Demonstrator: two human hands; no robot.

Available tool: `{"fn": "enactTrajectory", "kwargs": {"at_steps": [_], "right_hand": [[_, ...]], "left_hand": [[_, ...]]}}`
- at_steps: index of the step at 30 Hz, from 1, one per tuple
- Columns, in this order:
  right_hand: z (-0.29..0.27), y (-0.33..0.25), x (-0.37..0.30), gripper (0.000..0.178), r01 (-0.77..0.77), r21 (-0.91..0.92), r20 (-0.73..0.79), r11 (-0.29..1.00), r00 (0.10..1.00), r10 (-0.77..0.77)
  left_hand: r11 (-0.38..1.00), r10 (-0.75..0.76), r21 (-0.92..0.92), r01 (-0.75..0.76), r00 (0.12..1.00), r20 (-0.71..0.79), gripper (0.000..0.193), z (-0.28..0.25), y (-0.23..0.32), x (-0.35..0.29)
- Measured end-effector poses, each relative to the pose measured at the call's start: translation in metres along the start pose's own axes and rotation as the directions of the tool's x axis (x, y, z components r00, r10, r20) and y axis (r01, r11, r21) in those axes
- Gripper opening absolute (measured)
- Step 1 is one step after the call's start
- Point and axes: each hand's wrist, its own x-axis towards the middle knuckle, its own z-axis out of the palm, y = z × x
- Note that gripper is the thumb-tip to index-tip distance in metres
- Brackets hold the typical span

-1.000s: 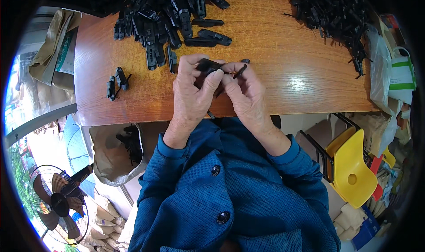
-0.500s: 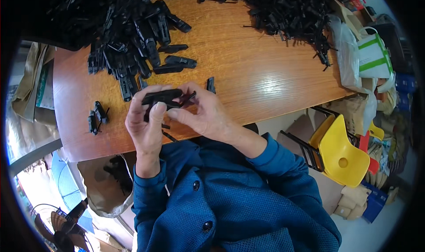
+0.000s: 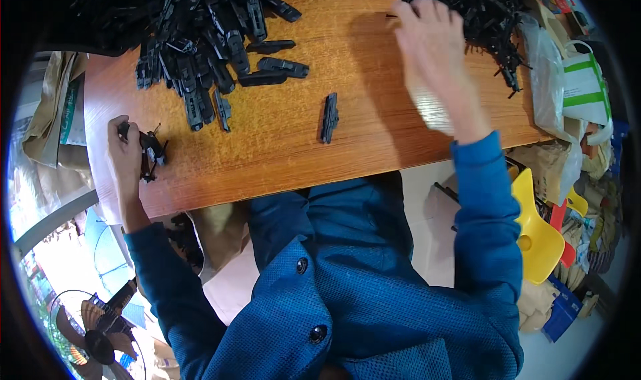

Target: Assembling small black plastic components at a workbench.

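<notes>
At the table's left edge my left hand (image 3: 125,154) is closed around a black plastic part (image 3: 123,131), partly hidden by the fingers. Right beside it lie a few similar black parts (image 3: 155,147) with thin pieces sticking out. My right hand (image 3: 437,53), slightly blurred, reaches to the near left edge of a heap of thin black plastic pieces (image 3: 487,13). Its fingers are apart, and nothing shows in them. A single long black part (image 3: 329,118) lies alone mid-table. Far left spreads a large pile of long black housings (image 3: 193,53), a few of them loose at its right side.
The wooden table (image 3: 280,169) ends just ahead of my lap. Beyond its right side are a clear plastic bag (image 3: 544,79), a green-and-white bag (image 3: 583,86) and a yellow chair (image 3: 537,240). A fan (image 3: 99,345) stands low on the left, near an open paper bag (image 3: 217,233).
My hands have parted from in front of my chest. The left carried a black part to the table's left edge; the right moved out to the far right heap.
</notes>
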Motion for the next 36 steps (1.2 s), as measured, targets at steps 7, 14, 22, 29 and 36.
{"fn": "enactTrajectory", "kwargs": {"at_steps": [7,14,22,29,36], "right_hand": [[0.012,0.049,0.009,0.021,0.269,-0.089,0.062,0.959,0.962,-0.264],[0.049,0.049,0.006,0.016,0.306,0.670,-0.498,0.677,0.861,0.103],[0.010,0.037,-0.005,0.015,-0.413,0.876,0.285,0.249,0.860,0.424],[-0.051,-0.031,-0.012,0.019,-0.325,0.812,0.488,-0.486,0.833,0.260],[-0.120,-0.160,-0.048,0.020,-0.497,0.195,0.699,-0.846,0.675,-0.236]], "left_hand": [[0.756,0.549,0.421,-0.501,0.836,0.006,0.017,0.060,0.127,-0.019],[0.954,0.298,-0.146,-0.262,0.774,0.559,0.022,0.162,0.247,-0.099],[0.672,0.116,-0.509,0.538,0.603,0.789,0.009,0.133,0.215,-0.098],[0.211,0.136,-0.749,0.629,0.740,0.659,0.008,0.103,0.189,-0.120],[0.236,0.038,-0.881,0.411,0.901,0.431,0.024,0.085,0.172,-0.133]]}}
